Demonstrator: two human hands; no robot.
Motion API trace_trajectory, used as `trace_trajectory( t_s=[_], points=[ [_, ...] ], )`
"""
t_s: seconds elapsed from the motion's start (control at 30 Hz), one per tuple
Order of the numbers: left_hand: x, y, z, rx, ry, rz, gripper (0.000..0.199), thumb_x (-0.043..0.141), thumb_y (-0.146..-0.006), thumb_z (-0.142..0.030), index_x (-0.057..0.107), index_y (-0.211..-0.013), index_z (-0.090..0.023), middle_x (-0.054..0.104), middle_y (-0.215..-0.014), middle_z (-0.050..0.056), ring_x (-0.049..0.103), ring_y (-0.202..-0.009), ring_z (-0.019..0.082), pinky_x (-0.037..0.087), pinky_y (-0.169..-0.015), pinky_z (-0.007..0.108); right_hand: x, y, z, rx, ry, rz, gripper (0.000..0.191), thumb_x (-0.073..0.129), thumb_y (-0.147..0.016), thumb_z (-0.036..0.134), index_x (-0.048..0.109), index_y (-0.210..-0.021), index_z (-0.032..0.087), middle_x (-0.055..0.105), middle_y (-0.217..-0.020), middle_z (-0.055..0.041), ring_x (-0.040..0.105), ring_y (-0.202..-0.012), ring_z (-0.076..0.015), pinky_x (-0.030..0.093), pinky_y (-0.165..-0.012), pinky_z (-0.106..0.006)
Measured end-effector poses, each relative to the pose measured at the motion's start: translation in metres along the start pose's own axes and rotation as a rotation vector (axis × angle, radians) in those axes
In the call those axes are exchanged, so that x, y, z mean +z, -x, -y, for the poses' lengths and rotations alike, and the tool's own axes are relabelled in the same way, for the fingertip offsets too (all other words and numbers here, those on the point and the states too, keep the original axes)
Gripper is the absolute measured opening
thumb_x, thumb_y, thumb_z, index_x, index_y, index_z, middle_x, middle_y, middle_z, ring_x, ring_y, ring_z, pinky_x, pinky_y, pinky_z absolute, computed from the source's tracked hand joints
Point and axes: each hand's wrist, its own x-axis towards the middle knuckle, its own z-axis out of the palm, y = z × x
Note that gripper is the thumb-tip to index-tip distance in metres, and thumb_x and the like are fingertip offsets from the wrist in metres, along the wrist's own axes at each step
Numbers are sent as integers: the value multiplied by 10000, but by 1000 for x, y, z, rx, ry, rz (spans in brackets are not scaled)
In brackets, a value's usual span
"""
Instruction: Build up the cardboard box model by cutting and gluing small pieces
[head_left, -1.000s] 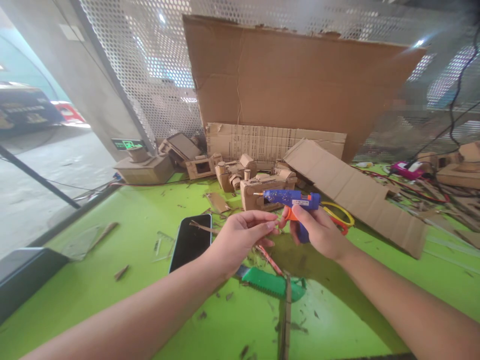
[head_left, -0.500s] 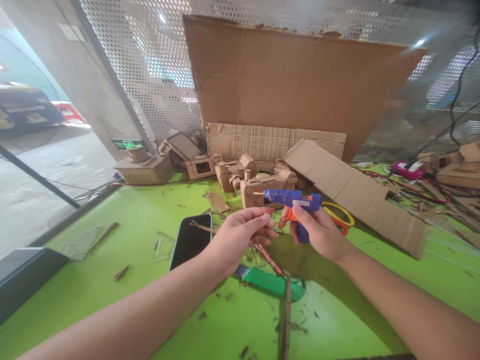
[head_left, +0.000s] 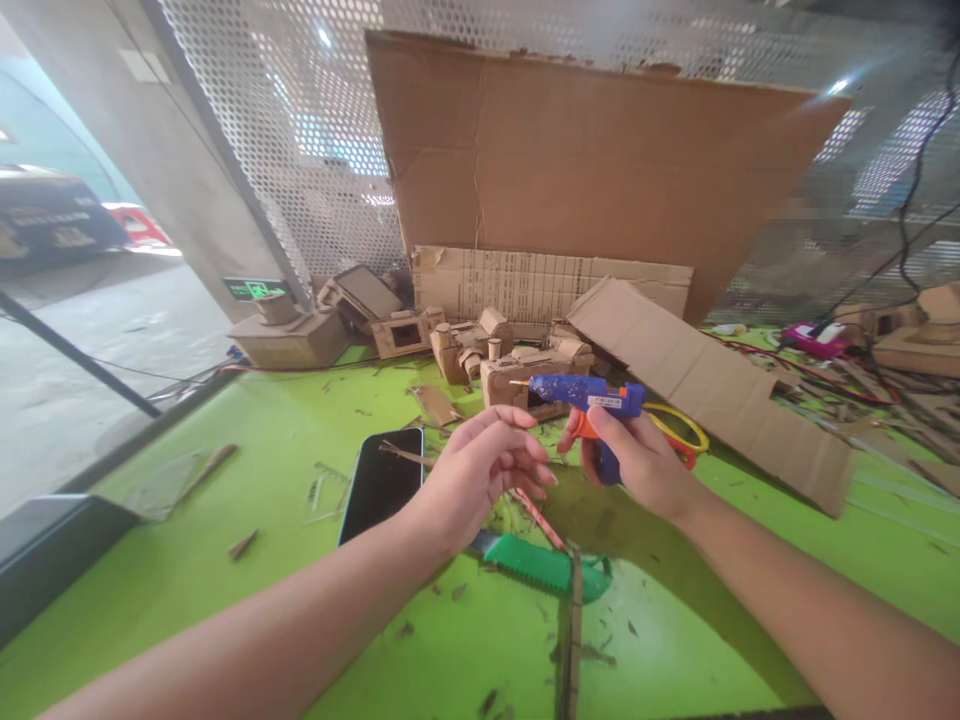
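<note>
My right hand [head_left: 637,450] is wrapped round a blue glue gun [head_left: 577,393], a finger at its orange trigger and its nozzle pointing left. My left hand [head_left: 484,475] is beside the gun, fingers loosely curled and apart, with nothing visible in them. Below the hands lies a green-handled cutter [head_left: 536,565], crossed by a narrow cardboard strip [head_left: 574,640]. A black-screened phone [head_left: 381,485] rests left of my left hand, with a thin cardboard sliver on it. Behind the gun stands a small camera-shaped cardboard piece [head_left: 499,380].
A long cardboard sheet [head_left: 712,390] leans at the right, near a yellow ring of cable [head_left: 686,425]. More cardboard models stand behind, including a box [head_left: 289,340]. A large cardboard panel [head_left: 600,180] rises at the back. Scraps litter the green table [head_left: 300,620].
The fingers of my left hand have parted from their near pinch, and the hand has shifted slightly up. My right hand and the glue gun have barely moved.
</note>
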Motion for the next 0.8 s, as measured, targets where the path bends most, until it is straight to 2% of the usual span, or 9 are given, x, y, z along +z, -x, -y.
trace_trajectory(
  t_s=[0.07, 0.13, 0.27, 0.4, 0.6, 0.67, 0.8],
  points=[
    [0, 0, 0, -18, -8, 65, 109, 637, -805, -186, 571, -889, -204, 704, -733, 12, 690, -614, 180, 528, -552, 266, 0, 0, 0, 9, -9, 3, 464, 549, -993, 650, 672, -915, 210, 646, -626, 1, 587, -490, -142, 441, -482, -268],
    [0, 1, 0, -28, 14, 150, 69, 576, -785, -181, 516, -792, -214, 664, -665, 4, 661, -560, 180, 499, -511, 269, 0, 0, -1, 3, -21, 13, 451, 550, -997, 641, 666, -924, 211, 680, -681, -9, 596, -495, -135, 442, -483, -262],
    [1, 4, -1, -33, 106, 283, 131, 531, -683, -145, 431, -710, -225, 557, -551, -25, 595, -470, 164, 450, -485, 268, 1, 0, 0, -10, -26, 16, 429, 534, -1021, 609, 657, -954, 203, 745, -816, -32, 592, -494, -104, 447, -489, -239],
    [1, 6, -4, -21, 139, 301, 159, 541, -662, -131, 415, -693, -222, 522, -531, -31, 560, -441, 146, 398, -471, 255, 1, 1, 1, -12, -30, 17, 414, 537, -1024, 598, 647, -970, 202, 752, -859, -38, 593, -499, -98, 448, -487, -234],
    [-1, 6, -3, -30, 111, 289, 86, 545, -673, -135, 545, -729, -200, 607, -603, 3, 584, -483, 160, 420, -489, 277, 2, 1, 2, -6, -15, 25, 425, 536, -1023, 603, 647, -953, 199, 671, -693, 3, 592, -506, -113, 454, -501, -239],
    [-2, 6, -1, -29, 107, 309, 64, 546, -679, -129, 543, -683, -192, 602, -588, 9, 591, -487, 155, 421, -495, 269, 2, 2, 3, -12, -7, 22, 436, 535, -1019, 612, 648, -946, 198, 649, -642, 13, 580, -491, -116, 442, -488, -238],
    [-2, 4, 3, -13, 148, 361, 120, 619, -700, -112, 531, -669, -187, 589, -568, -13, 586, -481, 125, 425, -474, 224, 2, 2, 4, -16, -4, 13, 447, 534, -1016, 619, 648, -937, 194, 670, -662, 9, 569, -478, -104, 426, -476, -229]
  ],
)
